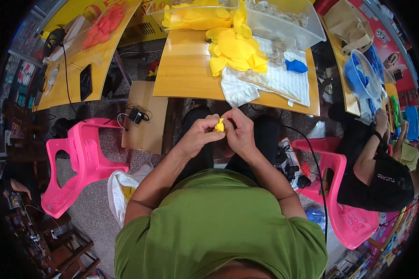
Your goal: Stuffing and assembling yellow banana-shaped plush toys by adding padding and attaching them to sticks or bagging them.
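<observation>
My left hand (201,136) and my right hand (240,132) meet in front of me, over my lap and just short of the table. Between their fingertips they pinch a small, crumpled yellow piece (220,125) of what looks like fabric. The fingers cover much of it. On the table (186,76) ahead lies a heap of flat, rounded yellow pieces (237,49). It rests partly on a white cloth (239,88). A thin wooden stick (271,89) and a small blue piece (296,66) lie on the cloth's right side.
Two clear bins stand at the table's back: one with yellow pieces (198,17), another (312,37) with greyish material. Pink chairs (86,158) flank me. A white sack (118,193) sits at my left. To the right, a person in black (375,179) sits near a blue basin (361,76).
</observation>
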### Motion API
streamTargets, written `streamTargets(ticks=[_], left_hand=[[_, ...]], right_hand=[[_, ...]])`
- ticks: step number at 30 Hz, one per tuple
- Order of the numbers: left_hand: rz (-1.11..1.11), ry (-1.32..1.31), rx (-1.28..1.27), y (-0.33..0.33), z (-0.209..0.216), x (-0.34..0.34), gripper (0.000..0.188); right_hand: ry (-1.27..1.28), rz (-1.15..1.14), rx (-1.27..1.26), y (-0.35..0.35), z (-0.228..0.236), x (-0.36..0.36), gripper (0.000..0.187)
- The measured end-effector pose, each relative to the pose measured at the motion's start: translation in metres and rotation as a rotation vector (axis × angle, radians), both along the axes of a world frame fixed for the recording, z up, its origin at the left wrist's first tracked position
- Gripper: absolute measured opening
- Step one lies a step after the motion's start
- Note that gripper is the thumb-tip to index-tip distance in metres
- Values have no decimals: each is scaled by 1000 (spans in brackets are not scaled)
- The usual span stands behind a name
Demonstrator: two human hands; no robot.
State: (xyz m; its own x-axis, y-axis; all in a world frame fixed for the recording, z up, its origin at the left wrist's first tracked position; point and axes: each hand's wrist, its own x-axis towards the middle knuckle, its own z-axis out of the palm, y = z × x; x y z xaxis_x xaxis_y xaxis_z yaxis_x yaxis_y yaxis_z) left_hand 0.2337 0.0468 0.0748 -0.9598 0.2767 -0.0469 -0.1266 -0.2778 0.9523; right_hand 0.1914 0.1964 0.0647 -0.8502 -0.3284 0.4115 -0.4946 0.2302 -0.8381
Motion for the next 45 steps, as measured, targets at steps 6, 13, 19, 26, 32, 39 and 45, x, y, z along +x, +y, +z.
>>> streamTargets(ticks=[6,13,19,26,32,39,45], left_hand=[[359,-51,125,15,3,9,10],[294,-19,110,6,-13,16,9],[35,-220,311,6,5,22,23],[73,-416,372,-11,2,17,17],[53,-435,495,-13,2,18,21],[-328,-325,197,-16,0,34,34],[-10,-425,358,-20,-5,21,18]], right_hand=[[-91,-7,-27,0,6,11,4],[-146,-29,-63,-2,8,15,5],[-163,181,-125,5,6,1,5],[-443,315,-108,13,7,0,6],[-520,266,-231,16,7,4,14],[-523,271,-293,12,8,11,18],[-458,202,-314,11,4,17,16]])
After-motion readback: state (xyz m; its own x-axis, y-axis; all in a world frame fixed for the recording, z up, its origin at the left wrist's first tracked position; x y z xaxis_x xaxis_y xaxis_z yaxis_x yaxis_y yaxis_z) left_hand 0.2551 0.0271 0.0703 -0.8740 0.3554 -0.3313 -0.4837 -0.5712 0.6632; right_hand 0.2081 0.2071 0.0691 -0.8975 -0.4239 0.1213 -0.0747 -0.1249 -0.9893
